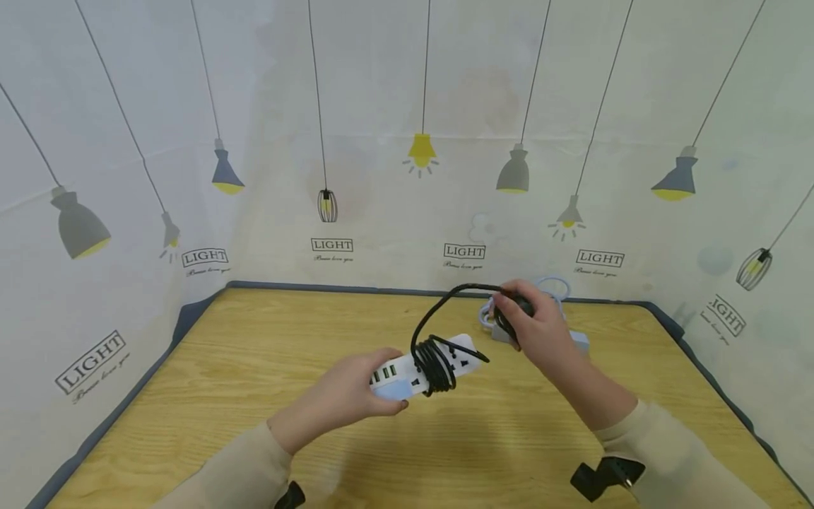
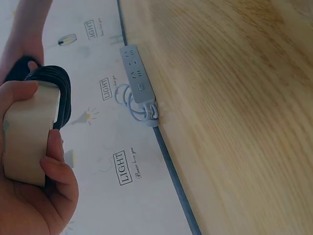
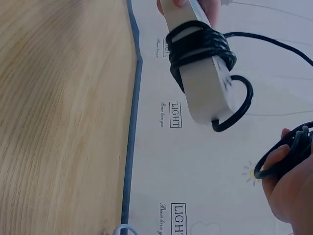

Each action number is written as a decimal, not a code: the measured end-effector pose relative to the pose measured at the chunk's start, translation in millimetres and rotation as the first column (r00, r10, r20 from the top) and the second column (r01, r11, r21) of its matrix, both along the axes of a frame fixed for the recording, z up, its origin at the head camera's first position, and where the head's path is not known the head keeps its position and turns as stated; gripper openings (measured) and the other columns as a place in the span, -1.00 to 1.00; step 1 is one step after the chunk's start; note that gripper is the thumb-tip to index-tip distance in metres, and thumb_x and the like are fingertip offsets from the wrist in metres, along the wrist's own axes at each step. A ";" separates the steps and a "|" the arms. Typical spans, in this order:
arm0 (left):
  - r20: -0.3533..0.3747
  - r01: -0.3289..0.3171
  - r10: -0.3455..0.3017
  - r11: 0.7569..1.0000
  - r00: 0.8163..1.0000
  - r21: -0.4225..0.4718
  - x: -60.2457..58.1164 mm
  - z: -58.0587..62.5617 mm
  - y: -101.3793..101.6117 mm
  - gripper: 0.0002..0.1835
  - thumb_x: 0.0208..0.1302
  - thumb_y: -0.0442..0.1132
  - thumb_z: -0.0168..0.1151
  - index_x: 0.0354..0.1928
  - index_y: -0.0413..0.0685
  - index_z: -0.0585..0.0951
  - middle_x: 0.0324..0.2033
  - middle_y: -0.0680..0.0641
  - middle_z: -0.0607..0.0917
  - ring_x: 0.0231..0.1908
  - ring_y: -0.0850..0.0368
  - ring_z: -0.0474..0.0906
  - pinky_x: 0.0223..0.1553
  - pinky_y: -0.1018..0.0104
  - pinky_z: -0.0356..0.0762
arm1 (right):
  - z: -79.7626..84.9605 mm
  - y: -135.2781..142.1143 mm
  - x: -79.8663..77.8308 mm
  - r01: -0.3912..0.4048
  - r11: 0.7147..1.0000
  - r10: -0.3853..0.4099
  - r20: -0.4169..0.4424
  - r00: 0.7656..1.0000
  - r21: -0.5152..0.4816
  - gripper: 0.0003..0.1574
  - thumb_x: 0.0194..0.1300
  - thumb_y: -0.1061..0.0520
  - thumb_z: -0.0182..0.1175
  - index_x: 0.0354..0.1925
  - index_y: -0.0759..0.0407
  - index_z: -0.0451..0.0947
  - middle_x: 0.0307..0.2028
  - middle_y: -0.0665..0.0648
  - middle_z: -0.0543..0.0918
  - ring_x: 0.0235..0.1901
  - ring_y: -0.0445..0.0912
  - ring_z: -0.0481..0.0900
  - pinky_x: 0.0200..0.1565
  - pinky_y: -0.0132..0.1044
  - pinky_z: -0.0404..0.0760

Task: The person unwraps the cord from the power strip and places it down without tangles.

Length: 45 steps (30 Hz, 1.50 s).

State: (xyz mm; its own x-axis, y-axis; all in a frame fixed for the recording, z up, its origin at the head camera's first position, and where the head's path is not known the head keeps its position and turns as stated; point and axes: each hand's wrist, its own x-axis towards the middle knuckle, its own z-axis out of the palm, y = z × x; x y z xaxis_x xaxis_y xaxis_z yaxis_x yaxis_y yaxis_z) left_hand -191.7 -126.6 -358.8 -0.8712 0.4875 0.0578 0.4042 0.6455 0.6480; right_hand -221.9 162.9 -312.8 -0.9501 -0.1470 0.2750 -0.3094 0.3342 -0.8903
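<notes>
A white power strip [image 1: 397, 378] with several sockets and USB ports is gripped at its port end by my left hand [image 1: 346, 392]. Black cable [image 1: 435, 364] is wound in several turns round the strip's middle. From its far end the cable loops back into those turns, as the right wrist view shows. A free length arches over to my right hand [image 1: 540, 329], which holds a bunched coil of the same black cable [image 3: 293, 152]. The strip is held up above the wooden table, tilted, its socket face toward the head camera.
A second power strip [image 2: 138, 73], pale, with its light cord [image 2: 134, 105] coiled at one end, lies near the table's back edge, partly behind my right hand in the head view. The wooden table [image 1: 254, 339] has a dark edge strip. Behind it hangs a lamp-print cloth [image 1: 375, 92].
</notes>
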 end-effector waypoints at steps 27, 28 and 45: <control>0.031 -0.249 0.247 0.966 0.968 0.065 -35.7 -23.6 -13.6 -0.42 0.00 -0.10 0.51 0.09 -0.10 0.57 -0.35 0.05 0.61 -0.43 0.16 0.51 -0.46 0.27 0.49 | 2.2 -14.7 44.0 -0.438 0.898 0.395 -0.497 0.773 0.033 -0.50 0.01 0.64 0.23 -0.19 0.16 0.54 -0.26 0.08 0.56 -0.30 -0.06 0.48 -0.38 -0.23 0.58; 0.047 -0.260 0.257 0.963 0.965 0.075 -36.5 -23.5 -15.0 -0.41 0.00 -0.10 0.50 0.10 -0.10 0.56 -0.35 0.03 0.61 -0.43 0.15 0.51 -0.47 0.27 0.50 | 2.3 -14.5 44.9 -0.449 0.893 0.398 -0.510 0.763 0.025 -0.49 0.00 0.65 0.23 -0.18 0.18 0.54 -0.25 0.09 0.56 -0.29 -0.06 0.48 -0.35 -0.24 0.58; 0.075 -0.358 0.351 0.924 0.933 0.134 -41.0 -2.3 -36.7 -0.28 0.07 -0.04 0.45 0.26 -0.15 0.45 -0.16 -0.12 0.62 -0.38 0.07 0.54 -0.48 0.25 0.55 | -9.4 -5.0 47.9 -0.550 0.803 0.593 -0.406 0.695 0.230 -0.53 0.03 0.53 0.31 -0.20 0.08 0.49 -0.32 0.02 0.56 -0.36 -0.11 0.55 -0.38 -0.27 0.60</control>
